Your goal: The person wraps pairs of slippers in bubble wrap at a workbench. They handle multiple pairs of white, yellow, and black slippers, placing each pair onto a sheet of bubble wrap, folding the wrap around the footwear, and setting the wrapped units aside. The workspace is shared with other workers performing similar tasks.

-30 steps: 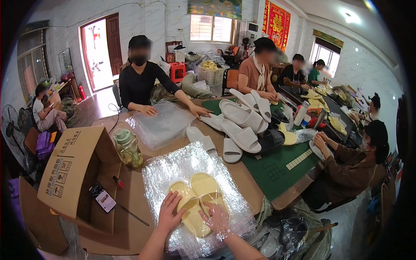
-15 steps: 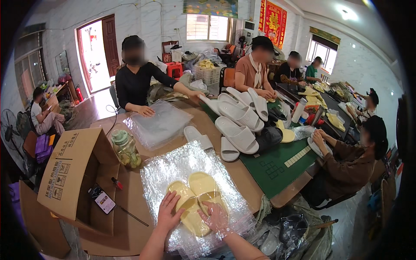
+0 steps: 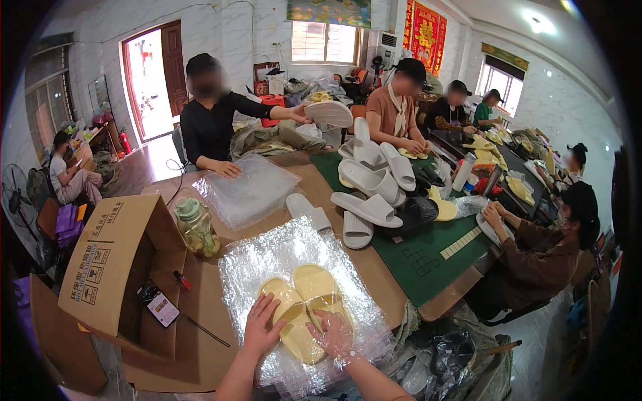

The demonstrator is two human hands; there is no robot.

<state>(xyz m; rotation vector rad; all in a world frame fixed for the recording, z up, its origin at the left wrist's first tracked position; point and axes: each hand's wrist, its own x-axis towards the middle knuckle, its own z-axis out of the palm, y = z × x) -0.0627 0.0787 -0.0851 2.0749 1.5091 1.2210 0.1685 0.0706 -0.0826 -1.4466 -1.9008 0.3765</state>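
yellow slippers (image 3: 295, 317), a pair side by side amid clear plastic bags (image 3: 249, 267) at the near table edge.
left hand (image 3: 263, 327): fingers extended, resting on left slipper. right hand (image 3: 334, 337): fingers spread over the other.

- Across from me, a co-worker's hand (image 3: 301, 115), earlier at the slipper pile (image 3: 374, 179), now holds a pale grey slipper (image 3: 330, 114) raised clear of it.
- Pile's top slipper (image 3: 362, 131): now tipped more steeply upward.
- Pile's front slipper (image 3: 369, 209): turned, now lying more nearly crosswise in my view.
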